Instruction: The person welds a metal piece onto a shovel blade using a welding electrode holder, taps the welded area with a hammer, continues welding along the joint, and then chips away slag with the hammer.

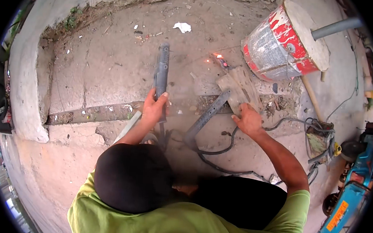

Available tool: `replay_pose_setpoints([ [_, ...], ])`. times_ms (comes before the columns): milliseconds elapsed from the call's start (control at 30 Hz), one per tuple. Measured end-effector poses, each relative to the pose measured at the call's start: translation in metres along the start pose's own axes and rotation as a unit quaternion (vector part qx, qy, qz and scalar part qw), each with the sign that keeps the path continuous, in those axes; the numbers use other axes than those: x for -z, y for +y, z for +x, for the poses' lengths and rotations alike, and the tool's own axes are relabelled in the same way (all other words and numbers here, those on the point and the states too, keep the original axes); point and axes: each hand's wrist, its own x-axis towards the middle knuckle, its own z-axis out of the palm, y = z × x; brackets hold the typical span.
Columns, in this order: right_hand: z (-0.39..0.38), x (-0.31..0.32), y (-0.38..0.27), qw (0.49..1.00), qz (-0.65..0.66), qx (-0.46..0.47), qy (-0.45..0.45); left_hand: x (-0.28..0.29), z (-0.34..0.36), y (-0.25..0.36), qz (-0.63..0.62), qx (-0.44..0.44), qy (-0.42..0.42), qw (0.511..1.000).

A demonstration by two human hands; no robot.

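My left hand (155, 108) is closed round a dark grey metal tube (163, 60) with small holes near its top, held upright. My right hand (247, 119) grips the lower end of a weathered wooden board (234, 85). Small glowing spots (218, 56) and charred bits lie just beyond the board's far end. A second dark grey bar with holes (205, 117) slants toward the board, left of my right hand. A black cable (213, 165) runs over the ground below it.
A red-and-white bucket (264, 49) with a pipe stands at upper right, a wooden handle (312, 100) beside it. A metal box (316, 140) with cables and a blue machine (347, 196) are at right. A broken concrete ledge (44, 86) borders the left.
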Motion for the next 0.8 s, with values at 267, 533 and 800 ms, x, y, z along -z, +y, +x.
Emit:
replay_pose_setpoints([
  [267,-0.001,-0.004,-0.002,0.997,-0.041,0.047,0.041,0.012,-0.005,0.002,-0.025,0.0,-0.016,1.0],
  [533,-0.002,-0.002,-0.014,0.987,-0.128,0.065,0.076,0.013,-0.015,0.009,-0.029,0.024,0.002,0.999],
  [800,0.007,-0.012,-0.013,0.982,-0.153,0.074,0.087,0.013,-0.012,0.0,0.006,0.015,-0.016,1.0],
])
